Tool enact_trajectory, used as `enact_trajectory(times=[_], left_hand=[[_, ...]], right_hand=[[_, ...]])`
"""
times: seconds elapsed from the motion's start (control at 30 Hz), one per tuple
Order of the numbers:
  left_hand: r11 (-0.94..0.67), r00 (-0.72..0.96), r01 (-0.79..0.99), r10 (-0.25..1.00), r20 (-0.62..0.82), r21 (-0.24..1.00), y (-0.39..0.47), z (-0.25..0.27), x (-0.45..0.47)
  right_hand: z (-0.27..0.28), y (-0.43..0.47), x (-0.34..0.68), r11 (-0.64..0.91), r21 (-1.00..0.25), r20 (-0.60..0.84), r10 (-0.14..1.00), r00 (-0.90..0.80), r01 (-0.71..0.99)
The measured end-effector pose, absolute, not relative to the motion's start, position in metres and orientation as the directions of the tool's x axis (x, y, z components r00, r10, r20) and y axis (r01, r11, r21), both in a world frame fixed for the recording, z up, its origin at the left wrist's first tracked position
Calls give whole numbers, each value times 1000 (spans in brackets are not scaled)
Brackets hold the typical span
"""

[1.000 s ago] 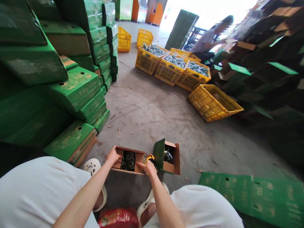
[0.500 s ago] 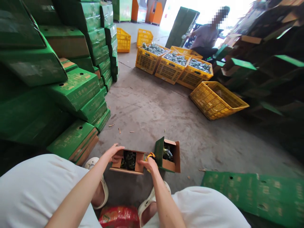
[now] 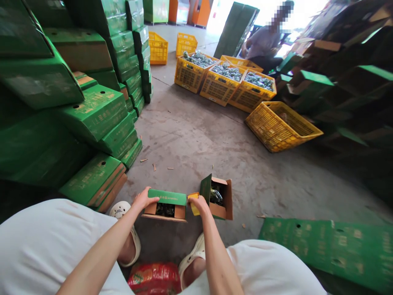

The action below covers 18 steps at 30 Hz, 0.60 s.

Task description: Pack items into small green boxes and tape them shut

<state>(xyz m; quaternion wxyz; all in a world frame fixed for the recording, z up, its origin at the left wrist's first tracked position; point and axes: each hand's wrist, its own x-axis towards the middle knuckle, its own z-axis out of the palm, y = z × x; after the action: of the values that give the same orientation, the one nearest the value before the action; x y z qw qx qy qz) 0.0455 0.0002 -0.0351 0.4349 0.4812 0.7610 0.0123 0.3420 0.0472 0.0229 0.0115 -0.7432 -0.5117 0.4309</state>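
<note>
View: head camera, looking down past two white-trousered knees.
Left hand: fingers at the left end of the near carton's green flap, thumb lying across its face; whether they pinch it or only press, cannot tell.
Right hand: fingers closed round a yellow tool, partly hidden by the hand; type not determinable.
Near carton: on the floor, between the left and right fingers; flap partly over the opening, dark wrapped contents visible on the near side.
Second carton: open, just right of the right fingers, with a glossy wrapped item inside.
Flat green cardboard: well to the right of the right fingers, lying low.
Red package: nearer the wearer than either set of fingers, between two pale clogs.
Stacked green boxes: left of and beyond the left fingers, several layers high.
Tilted yellow crate: beyond and right of the right fingers.
Filled yellow crates: farther beyond the right fingers, side by side, heaped with small wrapped items.
Co-worker: low down behind those crates, well apart from the fingers.
</note>
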Motion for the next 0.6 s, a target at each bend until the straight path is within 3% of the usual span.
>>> enact_trajectory(times=[0.13, 0.27, 0.43, 0.5, 0.6], left_hand=[[529, -135, 709, 751, -646, 467, 2, -38, 47], [530, -135, 723, 738, -661, 444, 2, -36, 49], [474, -179, 772, 801, -571, 424, 6, -16, 63], [349, -98, 835, 856, -508, 426, 7, -4, 73], [123, 183, 863, 827, -532, 490, -2, 8, 92]], right_hand=[[27, 46, 317, -294, -331, -491, 865, 103, 896], [17, 25, 281, 31, -212, -357, 928, -107, 977], [5, 12, 274, 132, -198, -304, 934, -189, 971], [4, 13, 277, 141, -191, -297, 935, -194, 971], [4, 15, 279, 147, -196, -296, 934, -202, 969]])
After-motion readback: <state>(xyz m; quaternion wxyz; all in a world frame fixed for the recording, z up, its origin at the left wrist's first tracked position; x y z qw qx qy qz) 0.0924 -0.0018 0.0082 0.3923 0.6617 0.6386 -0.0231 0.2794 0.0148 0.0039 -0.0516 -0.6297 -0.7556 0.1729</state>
